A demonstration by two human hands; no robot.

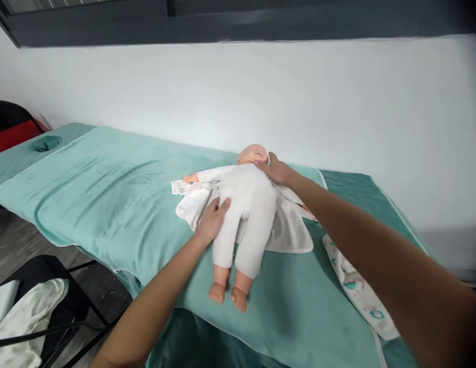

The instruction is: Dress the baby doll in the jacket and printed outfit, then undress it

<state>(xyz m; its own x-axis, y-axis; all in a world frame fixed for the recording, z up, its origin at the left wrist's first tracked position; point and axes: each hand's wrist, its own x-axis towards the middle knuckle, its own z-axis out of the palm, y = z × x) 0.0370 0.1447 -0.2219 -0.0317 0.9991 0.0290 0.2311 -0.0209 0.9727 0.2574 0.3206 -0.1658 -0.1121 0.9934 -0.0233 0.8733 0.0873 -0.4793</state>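
Chair: a dark-framed chair [74,301] stands low at the near left, carrying crumpled white cloth [25,319].
Printed cloth: a white cloth with teal motifs [356,294] lies at the near right of the bed, partly under the person's right forearm.
Bed cover: a teal plush cover [107,199] spreads over the padded table; a darker edge shows at the far right.
Doll feet: bare, toes pointing to the near edge.
Doll: a baby doll [247,214] in a white sleepsuit lies on its back in the middle of the cover, head toward the wall.
White blanket: an unfolded blanket [287,232] sits under the doll, corners spreading either side.
Left hand: the left hand [212,220] rests flat against the doll's hip and side, fingers together, pinching nothing.
Right hand: the right hand [276,168] lies at the doll's shoulder and neck, fingers extended; its grip, probably loose, cannot be told.
Face hole: a round hollow [45,144] dents the far left end.
Wall: plain white wall [337,102] behind.
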